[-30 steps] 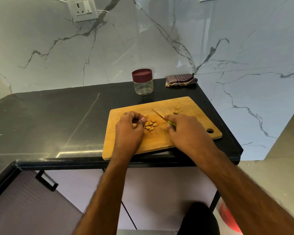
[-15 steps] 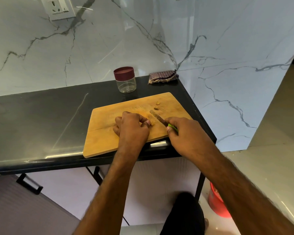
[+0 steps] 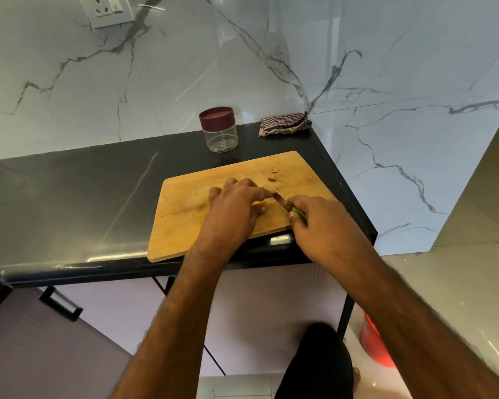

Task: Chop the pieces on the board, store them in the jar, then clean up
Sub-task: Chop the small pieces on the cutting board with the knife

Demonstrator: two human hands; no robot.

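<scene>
— Right hand (image 3: 323, 226) first: what is it doing?

— It is wrapped around a knife (image 3: 284, 200), fingers closed on the green handle. The blade points far and left, toward the other hand, with its tip low over the board (image 3: 185, 226).

— And the left hand (image 3: 236, 208)?

— It sits knuckles up on the middle of the board, fingers curled down. It covers whatever is beneath it, so I cannot tell if it is pinching a piece or just pressing. The index finger reaches right, almost to the blade.

— Where are the pieces?

— Two small brown pieces (image 3: 273, 174) lie loose on the far part of the board, just beyond the blade. Any others are hidden under the left hand.

— The jar?

— The jar (image 3: 219, 131) stands upright on the counter (image 3: 69, 191), beyond the board's far edge, apart from it. It is clear, looks empty, and its maroon lid is on.

— Anything else up there?

— A checked cloth (image 3: 284, 124) lies folded in the far right corner, against the marble wall, right of the jar.

— How does the board sit?

— At the counter's right end, its near edge at the counter's front edge.
</scene>
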